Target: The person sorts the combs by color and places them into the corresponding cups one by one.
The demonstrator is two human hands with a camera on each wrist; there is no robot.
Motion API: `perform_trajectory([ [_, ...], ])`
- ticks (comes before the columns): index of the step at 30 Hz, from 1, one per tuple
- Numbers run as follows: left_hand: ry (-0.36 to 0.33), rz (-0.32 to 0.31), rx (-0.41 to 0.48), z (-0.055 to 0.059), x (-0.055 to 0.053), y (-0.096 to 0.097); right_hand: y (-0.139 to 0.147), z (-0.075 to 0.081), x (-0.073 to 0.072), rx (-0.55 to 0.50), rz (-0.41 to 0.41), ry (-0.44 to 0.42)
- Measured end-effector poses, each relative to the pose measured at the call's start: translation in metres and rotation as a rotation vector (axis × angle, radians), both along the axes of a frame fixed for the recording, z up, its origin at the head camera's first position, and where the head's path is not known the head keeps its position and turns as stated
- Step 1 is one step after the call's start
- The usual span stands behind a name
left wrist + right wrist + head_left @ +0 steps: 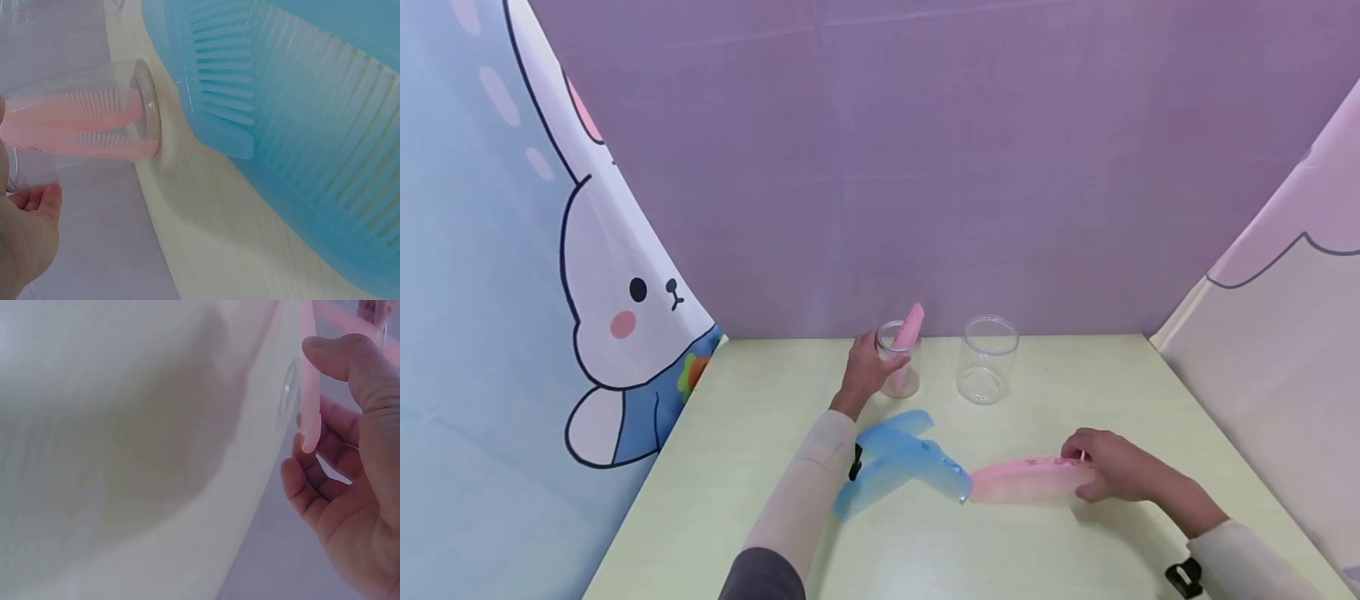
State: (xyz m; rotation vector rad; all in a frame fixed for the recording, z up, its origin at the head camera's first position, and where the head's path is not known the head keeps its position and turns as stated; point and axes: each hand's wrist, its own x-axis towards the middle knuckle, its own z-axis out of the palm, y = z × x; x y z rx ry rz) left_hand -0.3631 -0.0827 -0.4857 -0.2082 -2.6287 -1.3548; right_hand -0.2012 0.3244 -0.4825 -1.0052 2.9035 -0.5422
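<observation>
My left hand holds a clear jar at the back of the table, thumb across its front and fingers at its left side. Pink combs stand inside it, one end sticking out above the rim; the left wrist view shows two rows of pink teeth through the wall. At the right, my right hand pinches the end of another pink comb between thumb and fingers. This comb's far end reaches the blue combs, which lie overlapping on the table near my left forearm.
A second clear jar stands upright to the right of the first, with nothing visible inside. The pale table ends at a purple backdrop. Printed cloth with a rabbit hangs along the left side.
</observation>
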Motion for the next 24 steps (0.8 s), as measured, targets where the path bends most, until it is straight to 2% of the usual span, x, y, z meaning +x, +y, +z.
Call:
perform_trajectory([
  [6,-0.011,0.001,-0.002,0.002,0.001,0.000,0.013,0.013,-0.001,-0.004,-0.056,-0.010],
  [9,-0.002,0.001,-0.009,0.003,0.002,0.000,0.014,0.019,-0.003,-0.023,-0.089,0.016],
  [15,-0.007,-0.008,0.014,0.003,0.003,-0.002,0.009,0.034,-0.009,-0.064,-0.117,0.098],
  [24,-0.002,-0.013,0.017,0.006,0.006,-0.004,-0.001,0.047,-0.020,-0.068,-0.120,0.230],
])
